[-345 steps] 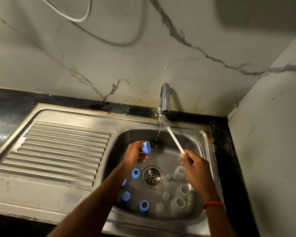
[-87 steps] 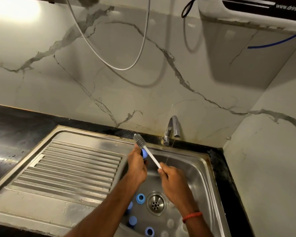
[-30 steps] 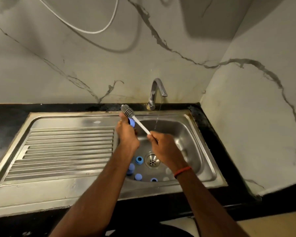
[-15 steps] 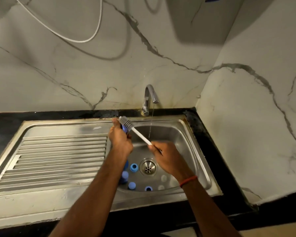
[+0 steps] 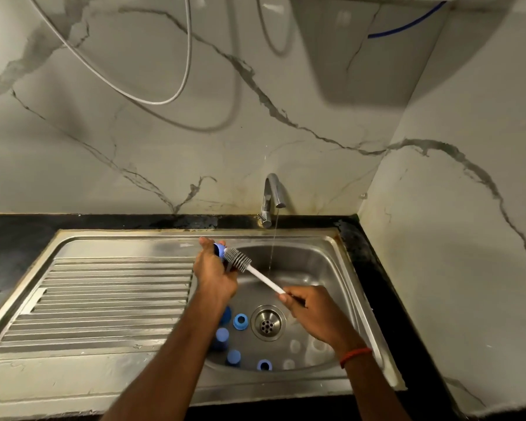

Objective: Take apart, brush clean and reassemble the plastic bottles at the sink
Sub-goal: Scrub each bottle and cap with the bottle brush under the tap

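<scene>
The brush [image 5: 238,260] has a thin white plastic stick for a handle and a stubby grey head with stiff ribbed bristles, kind of like a little cylinder. The right hand [image 5: 313,314] pinches the far end of that handle, fingers curled round it, with a red thread [image 5: 354,355] on the wrist. The left hand [image 5: 214,275] grips a small round blue cap [image 5: 219,249] up above the left edge of the basin, fingers wrapped round it, and the bristle head is right up against it.

The sink [image 5: 316,268] is brushed stainless steel, a bit scuffed, with a ribbed drainboard [image 5: 113,293] on the left. It's set into a glossy black desk [image 5: 12,235] in a corner. The walls [image 5: 134,147] are pale marble-look slabs with grey veins, and a white cable [image 5: 176,95] loops across them. A curved chrome tap [image 5: 272,196] runs a thin stream of water [image 5: 273,238] into the basin, just to the right of the brush.

Down in the basin, to the left of and in front of the round metal drain strainer [image 5: 267,323], sit more blue caps [image 5: 240,322], some open side up. A few pale see-through bottles [image 5: 295,345] sit to the right of those, partly hidden under the right arm, so an exact count isn't possible.
</scene>
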A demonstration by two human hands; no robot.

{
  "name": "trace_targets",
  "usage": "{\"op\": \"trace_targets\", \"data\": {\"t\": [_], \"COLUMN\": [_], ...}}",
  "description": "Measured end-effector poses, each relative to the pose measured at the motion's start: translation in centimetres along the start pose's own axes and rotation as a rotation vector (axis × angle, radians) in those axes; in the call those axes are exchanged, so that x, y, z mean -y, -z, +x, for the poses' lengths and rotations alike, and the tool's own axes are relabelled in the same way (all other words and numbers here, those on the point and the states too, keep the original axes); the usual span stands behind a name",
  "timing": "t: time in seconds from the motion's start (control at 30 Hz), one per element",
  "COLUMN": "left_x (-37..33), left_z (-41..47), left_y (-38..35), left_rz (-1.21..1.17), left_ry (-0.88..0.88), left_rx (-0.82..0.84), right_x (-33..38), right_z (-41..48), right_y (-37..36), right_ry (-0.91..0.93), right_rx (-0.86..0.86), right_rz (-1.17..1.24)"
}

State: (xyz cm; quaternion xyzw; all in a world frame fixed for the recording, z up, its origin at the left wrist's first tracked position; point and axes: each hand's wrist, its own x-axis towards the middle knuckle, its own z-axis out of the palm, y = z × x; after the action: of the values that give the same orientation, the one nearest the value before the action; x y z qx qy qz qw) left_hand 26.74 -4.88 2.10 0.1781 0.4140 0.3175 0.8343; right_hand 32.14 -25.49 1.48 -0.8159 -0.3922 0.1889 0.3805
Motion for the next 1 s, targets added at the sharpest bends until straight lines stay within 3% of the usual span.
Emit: {"op": "trace_targets", "data": {"t": [0.2,0.27,0.37,0.5,0.63,0.7,0.83,1.0], "left_x": [0.9,0.9,0.6,1.1,1.5,1.3,1.3,1.0], "left_z": [-0.5,-0.3,0.9,1.2,1.3,1.7,2.0,1.7], "left_y": [0.2,0.2,0.7,1.0,0.7,0.2,0.4,-1.1], "left_rz": [-0.043,-0.032,-0.086,0.141,0.305,0.353,0.473,0.533], "left_ry": [-0.084,-0.095,-0.135,-0.188,-0.216,-0.24,-0.292,-0.397], "left_rx": [0.069,0.074,0.111,0.094,0.078,0.049,0.088,0.179], "right_x": [0.1,-0.3,-0.7,0.9,1.8,1.9,2.0,1.7], "right_z": [1.0,1.1,1.2,2.0,3.2,3.0,2.7,3.6], "right_y": [0.2,0.4,0.6,1.9,3.1,2.5,2.9,3.4], "right_ry": [0.024,0.046,0.116,0.169,0.13,0.129,0.138,0.083], "right_rx": [-0.103,-0.098,-0.096,-0.048,-0.245,-0.232,-0.038,-0.195], "right_rz": [0.154,0.092,-0.22,-0.397,-0.526,-0.609,-0.5,-0.528]}}
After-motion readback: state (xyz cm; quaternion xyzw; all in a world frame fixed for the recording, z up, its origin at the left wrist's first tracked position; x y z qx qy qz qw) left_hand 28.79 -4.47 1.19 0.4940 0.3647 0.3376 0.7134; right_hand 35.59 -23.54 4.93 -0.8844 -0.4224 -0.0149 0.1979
